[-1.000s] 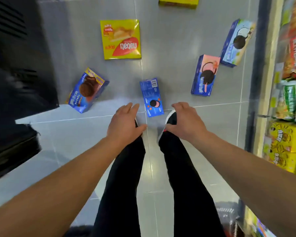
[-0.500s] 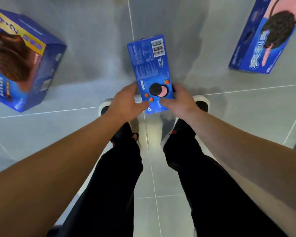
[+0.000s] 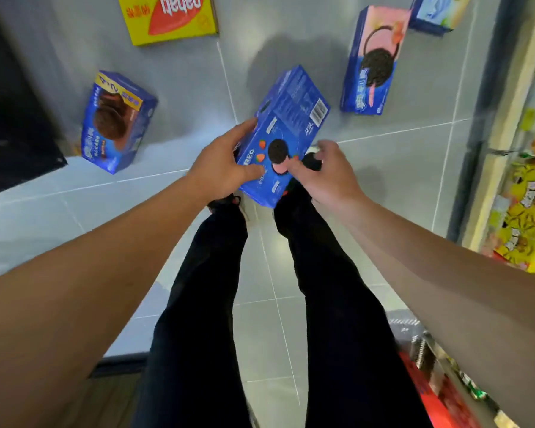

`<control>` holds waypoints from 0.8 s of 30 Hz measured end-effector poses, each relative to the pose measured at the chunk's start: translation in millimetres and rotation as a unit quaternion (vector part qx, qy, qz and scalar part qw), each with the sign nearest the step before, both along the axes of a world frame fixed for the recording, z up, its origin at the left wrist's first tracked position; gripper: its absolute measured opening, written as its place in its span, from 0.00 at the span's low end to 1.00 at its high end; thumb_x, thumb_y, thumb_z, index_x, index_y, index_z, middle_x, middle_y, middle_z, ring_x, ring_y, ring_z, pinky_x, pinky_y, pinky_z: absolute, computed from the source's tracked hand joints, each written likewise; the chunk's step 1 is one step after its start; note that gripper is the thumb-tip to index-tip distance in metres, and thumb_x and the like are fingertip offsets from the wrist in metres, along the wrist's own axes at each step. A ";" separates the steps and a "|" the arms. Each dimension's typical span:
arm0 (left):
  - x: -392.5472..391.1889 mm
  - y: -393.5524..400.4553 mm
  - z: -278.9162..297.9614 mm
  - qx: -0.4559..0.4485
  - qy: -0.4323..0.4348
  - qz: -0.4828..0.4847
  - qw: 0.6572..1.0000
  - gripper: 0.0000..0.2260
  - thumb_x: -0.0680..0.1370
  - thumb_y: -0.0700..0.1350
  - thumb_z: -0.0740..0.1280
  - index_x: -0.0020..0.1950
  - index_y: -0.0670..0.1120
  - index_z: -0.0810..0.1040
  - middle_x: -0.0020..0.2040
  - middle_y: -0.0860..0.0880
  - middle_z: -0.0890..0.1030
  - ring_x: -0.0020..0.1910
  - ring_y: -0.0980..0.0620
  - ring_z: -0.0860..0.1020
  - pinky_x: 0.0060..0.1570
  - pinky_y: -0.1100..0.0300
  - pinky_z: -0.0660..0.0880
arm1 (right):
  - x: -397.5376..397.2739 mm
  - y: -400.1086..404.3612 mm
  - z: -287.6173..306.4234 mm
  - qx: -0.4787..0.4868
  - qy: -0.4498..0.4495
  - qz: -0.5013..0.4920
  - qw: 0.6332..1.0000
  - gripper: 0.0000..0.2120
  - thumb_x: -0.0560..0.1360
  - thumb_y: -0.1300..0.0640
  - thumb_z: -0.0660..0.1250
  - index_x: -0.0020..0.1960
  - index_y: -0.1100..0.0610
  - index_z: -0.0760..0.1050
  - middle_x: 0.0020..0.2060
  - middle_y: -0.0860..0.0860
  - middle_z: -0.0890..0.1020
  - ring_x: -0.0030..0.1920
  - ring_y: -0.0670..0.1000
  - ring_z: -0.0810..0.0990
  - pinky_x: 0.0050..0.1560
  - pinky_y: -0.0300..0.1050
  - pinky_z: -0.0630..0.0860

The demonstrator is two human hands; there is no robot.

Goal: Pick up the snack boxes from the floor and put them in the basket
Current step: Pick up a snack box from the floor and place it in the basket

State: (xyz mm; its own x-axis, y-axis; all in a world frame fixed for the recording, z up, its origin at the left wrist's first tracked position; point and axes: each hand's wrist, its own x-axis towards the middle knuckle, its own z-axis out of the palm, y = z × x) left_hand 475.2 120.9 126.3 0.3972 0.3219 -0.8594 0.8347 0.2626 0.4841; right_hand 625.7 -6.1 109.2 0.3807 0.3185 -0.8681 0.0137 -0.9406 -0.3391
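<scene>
A slim blue Oreo box (image 3: 286,131) is lifted off the grey tiled floor, tilted with its barcode end up and to the right. My left hand (image 3: 223,163) grips its left edge, thumb across the front. My right hand (image 3: 328,171) touches its lower right corner with the thumb on the front. On the floor lie a blue chocolate cookie box (image 3: 116,120) at left, a yellow Nabati box (image 3: 170,17) at top, a blue and pink Oreo box (image 3: 372,61) at upper right, and a pale blue box (image 3: 436,12) beyond it. No basket is clearly visible.
Shop shelves with yellow snack packs (image 3: 525,217) line the right side. A dark fixture (image 3: 10,112) stands at the left. My black-trousered legs (image 3: 217,288) and shoes are below the hands. A red object with a metal frame (image 3: 426,369) shows at lower right.
Both hands reached down, took the blue Oreo box from the floor, and have raised and tilted it clockwise. The camera has risen, so more floor and boxes show.
</scene>
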 end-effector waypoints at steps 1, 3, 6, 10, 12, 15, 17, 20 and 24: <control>2.2 3.0 25.8 0.007 0.001 -0.022 1.000 0.38 0.65 0.47 0.73 0.73 0.58 0.66 0.62 0.56 0.78 0.56 0.57 0.77 0.62 0.56 0.74 | 13.6 1.5 26.1 0.008 -0.028 -0.024 0.999 0.34 0.71 0.44 0.73 0.70 0.57 0.65 0.60 0.51 0.73 0.59 0.49 0.74 0.53 0.31 0.66; 9.8 9.9 81.4 0.011 -0.006 -0.054 0.998 0.38 0.61 0.49 0.72 0.71 0.61 0.68 0.62 0.53 0.78 0.58 0.53 0.78 0.62 0.51 0.74 | 39.7 5.6 75.1 0.035 -0.069 -0.076 0.994 0.35 0.72 0.45 0.72 0.72 0.57 0.63 0.65 0.53 0.71 0.64 0.50 0.71 0.61 0.37 0.65; 26.2 20.8 175.5 0.012 -0.014 -0.099 0.995 0.34 0.66 0.38 0.75 0.68 0.61 0.72 0.58 0.52 0.80 0.50 0.55 0.79 0.51 0.65 0.77 | 75.0 5.8 158.8 0.063 -0.060 -0.126 0.988 0.35 0.69 0.41 0.70 0.72 0.53 0.66 0.67 0.51 0.72 0.66 0.48 0.72 0.67 0.44 0.67; 43.4 23.4 302.3 -0.023 -0.056 -0.145 0.988 0.34 0.69 0.31 0.74 0.65 0.62 0.73 0.57 0.52 0.82 0.48 0.58 0.81 0.47 0.66 0.78 | 94.8 -7.8 273.2 0.139 0.025 -0.156 0.978 0.16 0.75 0.48 0.68 0.61 0.53 0.74 0.52 0.47 0.80 0.46 0.39 0.79 0.48 0.33 0.74; 51.6 22.0 345.2 -0.023 -0.070 -0.166 0.983 0.33 0.69 0.30 0.73 0.65 0.60 0.74 0.53 0.54 0.82 0.43 0.60 0.81 0.38 0.69 0.78 | 97.8 -21.0 317.0 0.172 0.025 -0.166 0.971 0.08 0.78 0.54 0.67 0.57 0.53 0.76 0.45 0.45 0.81 0.40 0.38 0.78 0.41 0.30 0.73; 61.8 14.8 396.6 0.014 -0.076 -0.174 0.982 0.31 0.68 0.31 0.74 0.62 0.58 0.75 0.54 0.53 0.81 0.44 0.59 0.80 0.40 0.67 0.78 | 97.3 -45.1 376.5 0.194 0.001 -0.194 0.962 0.09 0.77 0.54 0.69 0.56 0.55 0.77 0.42 0.45 0.81 0.37 0.38 0.80 0.38 0.32 0.74; 61.0 3.8 417.8 0.049 -0.088 -0.173 0.980 0.29 0.66 0.34 0.76 0.60 0.58 0.75 0.58 0.51 0.80 0.51 0.54 0.79 0.53 0.58 0.77 | 91.8 -68.4 412.4 0.203 0.019 -0.225 0.953 0.07 0.76 0.56 0.70 0.53 0.56 0.78 0.41 0.49 0.82 0.37 0.42 0.82 0.42 0.42 0.80; 63.2 -13.5 428.2 0.161 -0.082 -0.132 0.975 0.27 0.66 0.40 0.77 0.63 0.51 0.75 0.58 0.52 0.78 0.50 0.54 0.77 0.51 0.61 0.76 | 81.5 -102.4 453.7 0.224 -0.012 -0.265 0.938 0.06 0.73 0.60 0.74 0.48 0.54 0.78 0.42 0.50 0.83 0.41 0.50 0.82 0.47 0.47 0.82; 79.3 -51.2 445.5 0.105 -0.055 0.006 0.993 0.19 0.75 0.50 0.71 0.62 0.44 0.74 0.52 0.49 0.78 0.46 0.47 0.80 0.49 0.48 0.79 | 44.6 -129.9 491.1 0.222 -0.210 -0.209 0.929 0.20 0.64 0.59 0.79 0.51 0.56 0.73 0.41 0.44 0.78 0.39 0.42 0.77 0.39 0.36 0.73</control>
